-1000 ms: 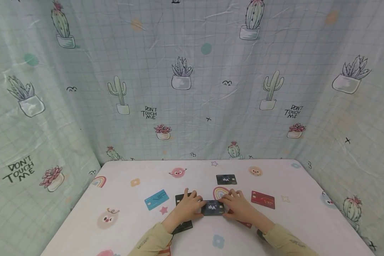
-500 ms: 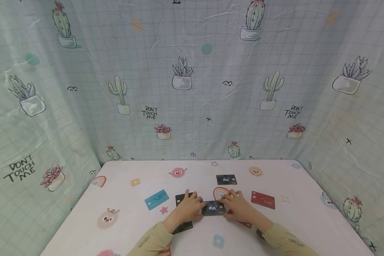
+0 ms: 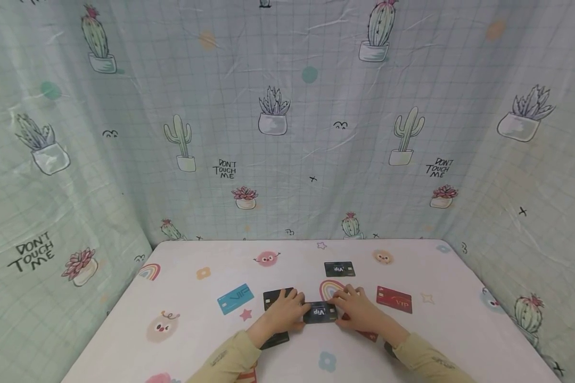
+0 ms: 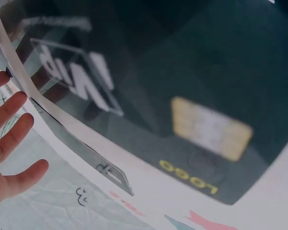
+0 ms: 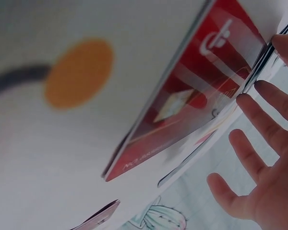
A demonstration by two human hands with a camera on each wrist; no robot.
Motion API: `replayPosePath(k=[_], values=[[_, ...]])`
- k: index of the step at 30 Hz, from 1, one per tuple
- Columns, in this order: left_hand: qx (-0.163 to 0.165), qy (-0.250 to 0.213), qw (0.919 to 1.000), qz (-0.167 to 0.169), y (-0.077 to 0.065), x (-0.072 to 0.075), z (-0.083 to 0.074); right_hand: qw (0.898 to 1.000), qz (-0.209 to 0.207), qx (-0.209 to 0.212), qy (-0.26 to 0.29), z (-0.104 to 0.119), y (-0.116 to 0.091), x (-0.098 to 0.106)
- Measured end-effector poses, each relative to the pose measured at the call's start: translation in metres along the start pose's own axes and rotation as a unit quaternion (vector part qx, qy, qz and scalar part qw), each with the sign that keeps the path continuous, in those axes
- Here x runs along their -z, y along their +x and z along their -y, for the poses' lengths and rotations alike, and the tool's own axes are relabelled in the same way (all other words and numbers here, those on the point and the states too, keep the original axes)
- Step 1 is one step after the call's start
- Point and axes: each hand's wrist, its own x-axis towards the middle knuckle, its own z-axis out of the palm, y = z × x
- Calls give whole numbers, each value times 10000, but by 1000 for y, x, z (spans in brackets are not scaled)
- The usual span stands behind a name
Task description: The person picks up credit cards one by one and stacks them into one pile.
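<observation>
A black VIP card lies flat near the middle of the table, with a hand at each end. My left hand pinches its left end between thumb and fingertips. At the right end, my right hand holds it likewise, fingertips at the far edge and thumb at the near one. Under the left wrist is another black card, partly covered by the hand. A red card with a chip lies below the right palm. In the right wrist view the fingertips meet the held card's thin dark edge.
A blue VIP card lies to the left, a red VIP card to the right, and a black card farther back. An orange striped card and a dark card show beside the sleeves. A printed curtain surrounds the table.
My left index finger, raised before, has come down closer to the other fingers. The held card has shifted very slightly to the right; the right hand keeps nearly the same place.
</observation>
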Motion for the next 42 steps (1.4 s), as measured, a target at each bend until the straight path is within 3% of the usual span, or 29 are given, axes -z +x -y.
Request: replayPosePath(k=[24, 42], values=[[36, -497, 9987, 132, 2, 6, 6, 9985, 312, -106, 438, -2, 3, 8], [91, -764, 9970, -114, -2, 3, 5, 9979, 353, -355, 401, -2, 2, 3]])
